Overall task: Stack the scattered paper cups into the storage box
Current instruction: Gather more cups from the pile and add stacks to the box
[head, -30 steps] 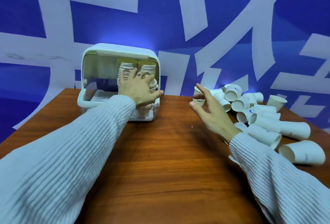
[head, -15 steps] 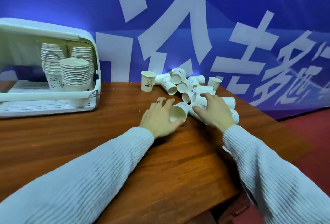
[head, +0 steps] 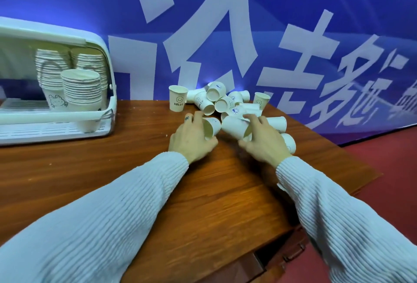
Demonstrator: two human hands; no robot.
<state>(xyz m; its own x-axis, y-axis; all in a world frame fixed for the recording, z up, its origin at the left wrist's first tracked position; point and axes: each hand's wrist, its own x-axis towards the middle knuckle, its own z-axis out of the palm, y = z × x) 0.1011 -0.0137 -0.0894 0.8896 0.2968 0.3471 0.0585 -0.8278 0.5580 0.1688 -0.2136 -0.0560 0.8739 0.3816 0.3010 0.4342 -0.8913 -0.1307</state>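
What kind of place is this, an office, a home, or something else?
Probably an event or exhibition space, not a home. A big blue banner with large white characters fills the wall, the floor is red carpet, and a wooden table holds a storage box and loose paper cups.

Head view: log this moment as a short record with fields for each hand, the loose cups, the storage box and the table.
left hand: grip closed around a tipped paper cup, mouth facing the camera
right hand: grip on a lying cup at the near edge of the pile
loose cups: heaped on their sides at the table's far edge
HELLO cup: upright, left of the heap
storage box: open at the front, three cup stacks inside
table: brown wood
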